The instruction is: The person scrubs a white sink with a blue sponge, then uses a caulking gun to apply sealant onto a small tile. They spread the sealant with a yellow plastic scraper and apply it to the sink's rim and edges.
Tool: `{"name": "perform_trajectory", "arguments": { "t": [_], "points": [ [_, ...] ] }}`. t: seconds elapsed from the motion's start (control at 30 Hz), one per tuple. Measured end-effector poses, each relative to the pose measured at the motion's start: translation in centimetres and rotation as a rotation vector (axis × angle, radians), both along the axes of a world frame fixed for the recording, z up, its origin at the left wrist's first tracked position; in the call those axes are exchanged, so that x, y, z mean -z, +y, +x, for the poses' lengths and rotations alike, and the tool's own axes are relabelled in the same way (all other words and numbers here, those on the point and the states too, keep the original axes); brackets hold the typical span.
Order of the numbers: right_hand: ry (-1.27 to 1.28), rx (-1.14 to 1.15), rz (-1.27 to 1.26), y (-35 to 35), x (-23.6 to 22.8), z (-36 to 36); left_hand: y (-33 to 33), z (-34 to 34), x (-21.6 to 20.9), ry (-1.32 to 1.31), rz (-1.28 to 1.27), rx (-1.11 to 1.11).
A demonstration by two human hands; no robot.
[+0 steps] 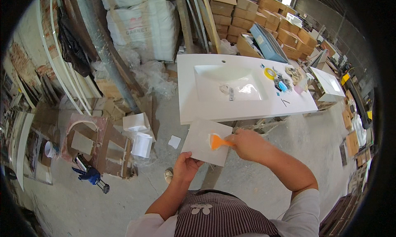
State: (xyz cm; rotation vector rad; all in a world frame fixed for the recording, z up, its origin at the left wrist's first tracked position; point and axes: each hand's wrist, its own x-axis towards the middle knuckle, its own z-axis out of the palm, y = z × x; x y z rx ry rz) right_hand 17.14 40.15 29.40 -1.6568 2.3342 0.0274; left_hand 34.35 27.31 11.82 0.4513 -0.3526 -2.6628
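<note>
My left hand grips the lower left edge of a flat, light grey square board, thumb on top and fingers underneath. An orange plastic scraper is in my right hand, its fingers wrapped round the handle. The scraper's wide blade rests on the board, with a pale white patch of paste or filler at its edge. Just beyond the board lies a white countertop with a moulded rectangular basin; the board's far edge is close to its front edge.
On the countertop's right lie a yellow tape roll, a blue object, a spray bottle and small dark strips. Cardboard boxes stack behind. At left are a metal post, a wooden frame and a caulking gun.
</note>
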Motion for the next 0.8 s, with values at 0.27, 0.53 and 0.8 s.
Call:
{"name": "perform_trajectory", "arguments": {
  "t": [0.27, 0.53, 0.8],
  "points": [
    [-0.019, 0.005, -0.013, 1.1, 0.6, -0.7, 0.8, -0.1, -0.1, -0.034, -0.07, 0.046],
    [-0.101, 0.038, -0.27, 1.6, 0.9, -0.1, 1.2, 0.0, -0.4, 0.004, -0.077, -0.001],
    [-0.862, 0.6, -0.01, 3.9, 4.5, -0.3, 0.9, 0.6, -0.7, 0.044, -0.127, -0.117]
  ]
}}
